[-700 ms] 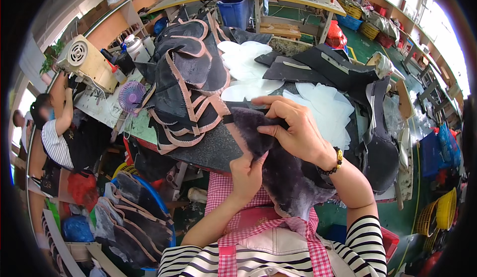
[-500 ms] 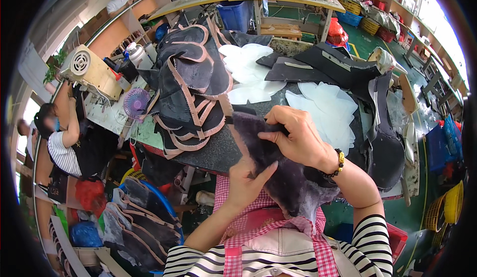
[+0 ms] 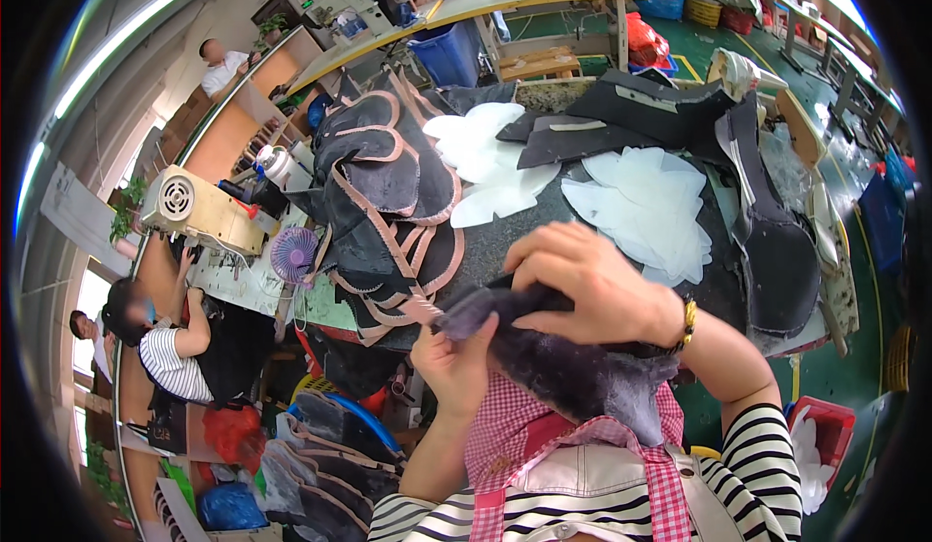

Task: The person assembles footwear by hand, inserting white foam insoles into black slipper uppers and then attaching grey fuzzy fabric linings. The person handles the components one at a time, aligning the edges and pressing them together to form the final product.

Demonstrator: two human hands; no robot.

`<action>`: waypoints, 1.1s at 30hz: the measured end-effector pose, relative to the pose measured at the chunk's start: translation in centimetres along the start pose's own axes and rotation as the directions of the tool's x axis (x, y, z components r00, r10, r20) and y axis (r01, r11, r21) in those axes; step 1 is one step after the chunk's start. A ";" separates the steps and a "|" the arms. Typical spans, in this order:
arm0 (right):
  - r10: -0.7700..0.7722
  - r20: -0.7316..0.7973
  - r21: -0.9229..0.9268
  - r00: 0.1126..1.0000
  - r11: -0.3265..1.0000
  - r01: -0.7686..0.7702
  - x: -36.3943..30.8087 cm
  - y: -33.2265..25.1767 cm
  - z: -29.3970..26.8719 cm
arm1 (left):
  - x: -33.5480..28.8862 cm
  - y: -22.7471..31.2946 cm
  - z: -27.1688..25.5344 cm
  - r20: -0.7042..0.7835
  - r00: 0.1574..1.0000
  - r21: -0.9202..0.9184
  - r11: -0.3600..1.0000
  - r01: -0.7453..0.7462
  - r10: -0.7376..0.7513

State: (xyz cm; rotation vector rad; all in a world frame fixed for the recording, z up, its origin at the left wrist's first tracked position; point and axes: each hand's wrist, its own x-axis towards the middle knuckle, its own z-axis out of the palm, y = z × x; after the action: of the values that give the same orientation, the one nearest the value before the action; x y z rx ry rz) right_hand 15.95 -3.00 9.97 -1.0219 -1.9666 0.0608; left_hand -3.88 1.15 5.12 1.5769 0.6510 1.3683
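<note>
A dark plush fabric piece (image 3: 573, 379) hangs between my hands and drapes down over the apron at my front. My left hand (image 3: 449, 367) pinches its left end, thumb on top, where the cloth is folded over. Closed on the upper edge of the same piece, my right hand (image 3: 594, 285) has its fingers curled down; their tips are partly hidden. A strip of pink edging (image 3: 419, 309) shows just beyond my left hand. Past it lies a heap of dark cut pieces with pink zigzag borders (image 3: 393, 168) on the dark worktable (image 3: 524, 241).
White petal-shaped sheets (image 3: 646, 207) and long black panels (image 3: 777, 251) lie on the table. At left stand a purple fan (image 3: 294, 254) and a sewing machine (image 3: 204, 210), near a seated person (image 3: 177, 357). A red basket (image 3: 823, 440) is low at right; more cut pieces (image 3: 316, 479) sit low at left.
My left hand has shifted up to the piece's end, which is now folded over. My right hand has turned palm-down. The whole view has swung slightly.
</note>
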 end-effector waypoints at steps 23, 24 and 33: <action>0.361 -0.004 0.380 0.933 0.863 -0.332 -2.3 0.0 2.7 | -1.8 0.0 -0.4 -0.193 0.980 -0.055 0.997 -0.049 0.038; 0.349 -0.006 0.422 0.937 0.850 -0.314 -2.4 0.3 2.7 | -1.9 -0.2 -0.7 -0.209 0.978 -0.086 0.995 -0.047 0.028; 0.413 0.191 0.517 0.891 0.729 -0.448 -2.9 0.8 4.1 | 1.0 2.0 -3.2 0.067 0.962 0.053 0.962 -0.268 0.264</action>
State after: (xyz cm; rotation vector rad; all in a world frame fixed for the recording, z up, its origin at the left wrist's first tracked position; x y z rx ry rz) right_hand 14.21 -3.09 5.12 -1.0611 -1.5690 0.8841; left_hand -7.00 2.07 7.28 1.7978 0.4605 1.5019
